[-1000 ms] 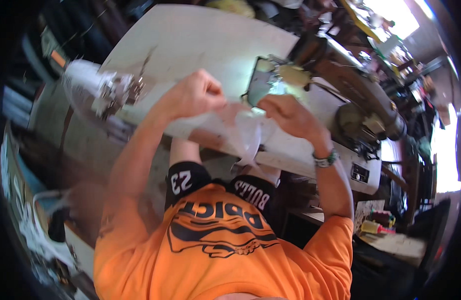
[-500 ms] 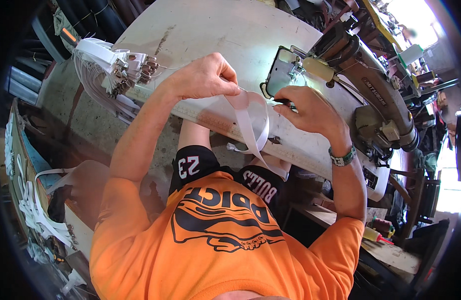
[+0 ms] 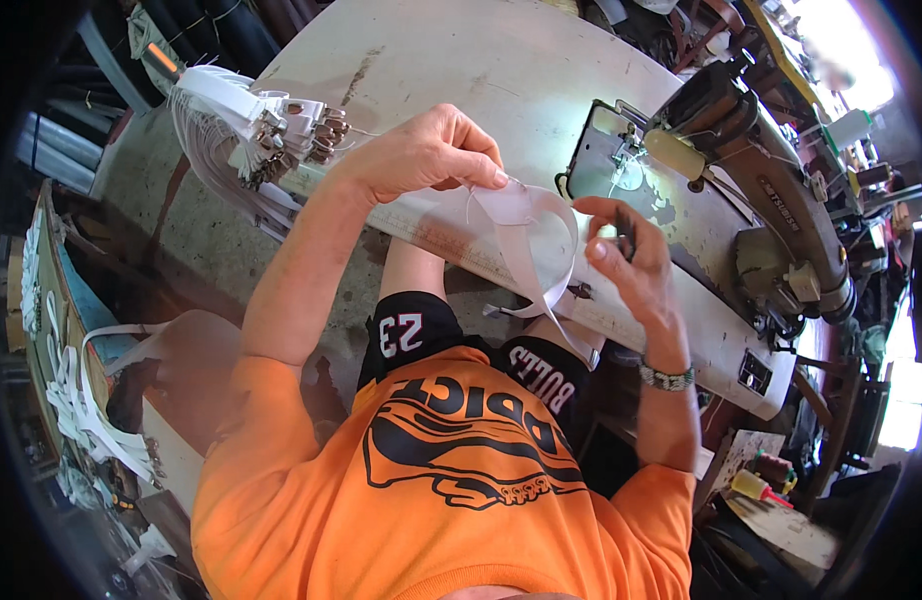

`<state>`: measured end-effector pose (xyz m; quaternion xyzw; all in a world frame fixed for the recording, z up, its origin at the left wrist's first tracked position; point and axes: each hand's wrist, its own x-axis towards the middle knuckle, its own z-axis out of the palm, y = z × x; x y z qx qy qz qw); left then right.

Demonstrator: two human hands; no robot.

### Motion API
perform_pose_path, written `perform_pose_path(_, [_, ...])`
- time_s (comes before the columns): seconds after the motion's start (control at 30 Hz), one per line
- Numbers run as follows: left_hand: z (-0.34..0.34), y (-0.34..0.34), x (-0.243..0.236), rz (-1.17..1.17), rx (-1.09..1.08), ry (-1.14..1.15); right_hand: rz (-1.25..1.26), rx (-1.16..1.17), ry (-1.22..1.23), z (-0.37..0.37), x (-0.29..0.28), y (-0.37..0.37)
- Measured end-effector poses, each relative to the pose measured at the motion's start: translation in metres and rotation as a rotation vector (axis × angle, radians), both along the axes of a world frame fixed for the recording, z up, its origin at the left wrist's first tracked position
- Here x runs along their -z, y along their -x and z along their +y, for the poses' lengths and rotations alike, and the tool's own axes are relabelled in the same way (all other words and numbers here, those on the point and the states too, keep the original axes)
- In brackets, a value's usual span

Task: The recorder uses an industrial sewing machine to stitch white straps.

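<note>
Pinched between the thumb and fingers of my left hand (image 3: 436,155) is the end of a white strap (image 3: 519,255). The strap curves down in a loop over the table's front edge, and its lower end hangs above my lap. To the right of the loop, apart from it, is my right hand (image 3: 636,265), thumb and forefinger spread. A small dark tool (image 3: 625,237) sits in that hand, mostly hidden by the fingers. Its exact kind cannot be made out.
A sewing machine (image 3: 781,205) stands on the right of the pale worktable (image 3: 451,60), its lamp lighting the metal plate (image 3: 601,150). At the table's left end lies a bundle of white straps with metal clips (image 3: 266,120). More white straps (image 3: 101,430) hang at the far left.
My right hand has drawn back toward me, and its thumb and forefinger have spread apart. The left hand keeps its pinch on the strap. The whole view has shifted slightly.
</note>
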<state>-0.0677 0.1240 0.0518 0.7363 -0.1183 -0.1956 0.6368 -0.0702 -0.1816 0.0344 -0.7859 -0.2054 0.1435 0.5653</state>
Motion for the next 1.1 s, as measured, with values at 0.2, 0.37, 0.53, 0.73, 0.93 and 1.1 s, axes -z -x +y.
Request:
perform_pose_path(0.2, [-0.008,-0.031,0.019,0.036,0.061,0.151,0.040,0.253,-0.009,0.026,0.019,0.002])
perform_pose_path(0.37, [-0.021,-0.049,0.033,-0.121,0.030,-0.108,-0.384,0.385,0.133,0.031,0.020,0.006])
perform_pose_path(0.53, [-0.035,-0.044,0.042,-0.132,-0.031,-0.036,-0.443,0.297,0.331,0.047,0.024,-0.001])
perform_pose_path(0.73, [-0.043,-0.036,0.049,-0.139,-0.175,-0.033,-0.517,0.301,0.417,0.056,0.038,-0.017])
perform_pose_path(0.93, [-0.052,-0.032,0.049,-0.118,-0.248,-0.028,-0.529,0.392,0.458,0.035,0.031,-0.016])
perform_pose_path(1.1, [-0.051,-0.030,0.053,-0.142,-0.264,-0.055,-0.446,0.454,0.423,0.022,0.022,-0.003])
